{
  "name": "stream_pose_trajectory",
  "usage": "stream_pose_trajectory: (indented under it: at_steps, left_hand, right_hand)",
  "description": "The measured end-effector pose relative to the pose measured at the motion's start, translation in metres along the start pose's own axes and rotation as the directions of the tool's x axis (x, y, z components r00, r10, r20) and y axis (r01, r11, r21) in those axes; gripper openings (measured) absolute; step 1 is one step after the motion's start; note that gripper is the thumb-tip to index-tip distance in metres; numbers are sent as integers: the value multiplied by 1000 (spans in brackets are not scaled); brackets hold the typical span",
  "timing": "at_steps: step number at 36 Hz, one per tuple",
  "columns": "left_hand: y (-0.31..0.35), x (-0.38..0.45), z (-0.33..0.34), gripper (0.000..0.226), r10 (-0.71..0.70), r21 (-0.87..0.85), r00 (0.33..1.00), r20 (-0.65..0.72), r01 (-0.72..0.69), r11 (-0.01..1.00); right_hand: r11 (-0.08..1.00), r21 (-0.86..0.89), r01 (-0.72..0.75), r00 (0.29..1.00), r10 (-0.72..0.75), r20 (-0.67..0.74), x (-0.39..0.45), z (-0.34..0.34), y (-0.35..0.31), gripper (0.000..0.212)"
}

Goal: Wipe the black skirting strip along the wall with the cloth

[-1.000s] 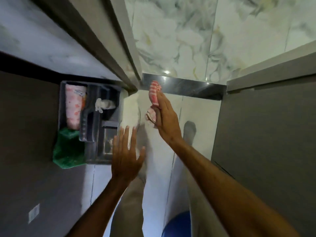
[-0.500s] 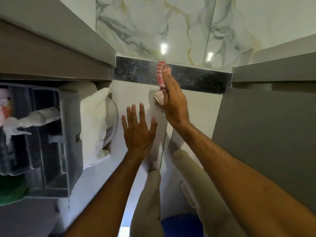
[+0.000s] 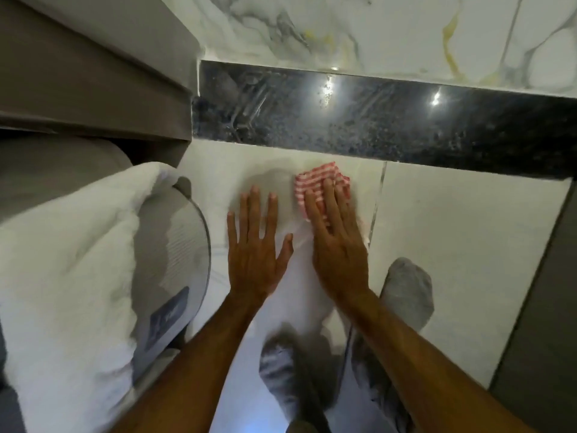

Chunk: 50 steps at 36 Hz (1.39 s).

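The black skirting strip (image 3: 374,120) runs across the foot of the marbled wall, glossy, with streaks on its left part. A red-and-white striped cloth (image 3: 315,179) lies on the white floor tile just below the strip. My right hand (image 3: 337,242) rests flat on the cloth, fingers straight, pressing it to the floor a short way from the strip. Beside it, my left hand (image 3: 253,248) lies flat on the tile with its fingers spread and nothing in it.
A white towel (image 3: 71,276) is draped over a grey round-edged object (image 3: 175,260) at the left. A grey cabinet (image 3: 93,73) stands upper left and another grey panel (image 3: 543,307) at the right. My grey-socked feet (image 3: 409,289) are on the floor below my hands.
My right hand has come down with the cloth from the strip onto the floor tile. The left hand has settled flat on the floor. The view has closed in on the strip.
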<state>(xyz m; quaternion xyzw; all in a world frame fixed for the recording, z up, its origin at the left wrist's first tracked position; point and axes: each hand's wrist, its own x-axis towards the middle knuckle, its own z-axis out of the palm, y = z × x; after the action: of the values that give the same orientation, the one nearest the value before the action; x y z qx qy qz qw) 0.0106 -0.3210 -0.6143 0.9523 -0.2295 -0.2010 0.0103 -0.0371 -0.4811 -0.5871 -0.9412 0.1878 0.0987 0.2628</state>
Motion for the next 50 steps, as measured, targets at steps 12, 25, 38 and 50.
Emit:
stream_pose_trajectory:
  at_steps: [12,25,38,50]
  left_hand:
    - [-20,13,44,80,64,15,974,-219,-62,998]
    - [-27,11,46,77,43,-9,966,-256,-47,999]
    - [-22,13,55,78,-103,-51,953,-283,92,994]
    - [-19,8,43,84,-204,-109,931,-303,178,978]
  right_hand:
    - [979,-202,8,968,-58,-244,119,-6,39,60]
    - [805,-230,547,832,-552,46,118,1,3,65]
    - [990,-130,51,980,-75,-185,183,13,-60,65]
    - [716,-197,669,743,-638,204,142,3,-29,64]
